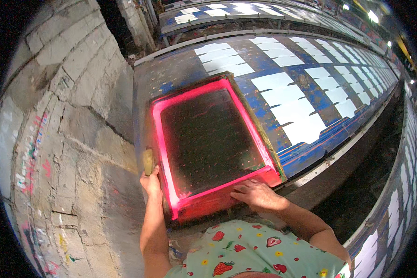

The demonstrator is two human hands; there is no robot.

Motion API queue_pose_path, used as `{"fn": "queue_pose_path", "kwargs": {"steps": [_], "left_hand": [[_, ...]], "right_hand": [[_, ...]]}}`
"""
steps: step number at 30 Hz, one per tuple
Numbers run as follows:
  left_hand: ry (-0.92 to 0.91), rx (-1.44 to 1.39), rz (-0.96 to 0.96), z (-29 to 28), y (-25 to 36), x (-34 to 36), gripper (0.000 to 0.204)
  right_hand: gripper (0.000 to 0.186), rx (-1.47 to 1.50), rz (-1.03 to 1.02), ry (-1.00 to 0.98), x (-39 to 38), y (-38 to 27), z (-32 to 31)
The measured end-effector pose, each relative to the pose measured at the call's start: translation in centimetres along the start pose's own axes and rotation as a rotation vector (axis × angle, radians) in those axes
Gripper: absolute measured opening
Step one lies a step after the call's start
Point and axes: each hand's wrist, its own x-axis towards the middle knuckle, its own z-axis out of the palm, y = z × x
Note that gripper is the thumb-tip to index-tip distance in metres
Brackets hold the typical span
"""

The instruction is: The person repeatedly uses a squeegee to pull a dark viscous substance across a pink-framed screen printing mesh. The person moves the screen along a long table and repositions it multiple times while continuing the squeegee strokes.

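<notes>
Your left hand (151, 181) is curled shut round a small yellowish sponge-like block (148, 161), thumb side up, pressed against the left outer edge of the screen frame (204, 139) near its front corner. Your right hand (255, 194) lies flat & open, fingers spread, palm down on the frame's near rail, toward its right corner; it grips nothing, just presses on the wood.

The frame is a pink-stained wooden rectangle w/ dark mesh inside, lying flat on the long printing table (171, 69), at the table's near left end. Right of the frame & running far back from it are rows of white fabric pieces (292, 109) laid on the blue-stained tabletop. Left of the frame there's a rough stone wall (74, 116) w/ paint smudges. Behind the frame, past a gap, sits another table (208, 16) w/ more white pieces. Below the frame, nearest you, is your pale green strawberry-print shirt (259, 252).
</notes>
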Motion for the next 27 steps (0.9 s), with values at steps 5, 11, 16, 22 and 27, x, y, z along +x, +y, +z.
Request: {"fn": "queue_pose_path", "kwargs": {"steps": [5,11,16,22,27], "left_hand": [[-0.048,-0.346,-0.048,-0.8,-1.9,1.0,0.034],[-0.038,-0.217,-0.224,-4.2,-1.9,2.6,0.047],[-0.044,0.128,0.001,-4.7,-1.1,1.1,0.05],[-0.097,0.038,0.0,-4.6,-1.6,1.3,0.046],[-0.076,-0.104,-0.06,-4.2,-2.5,1.6,0.044]], "right_hand": [[0.058,-0.126,0.084,0.005,3.4,-2.6,0.0],[0.049,-0.186,0.196,-0.227,7.7,-3.4,-0.6],[0.049,-0.203,0.206,-0.246,5.7,-4.4,-0.7],[0.07,-0.23,0.22,-0.069,5.0,-5.2,2.3],[0.051,-0.247,0.128,0.063,9.5,-1.0,2.9]]}}
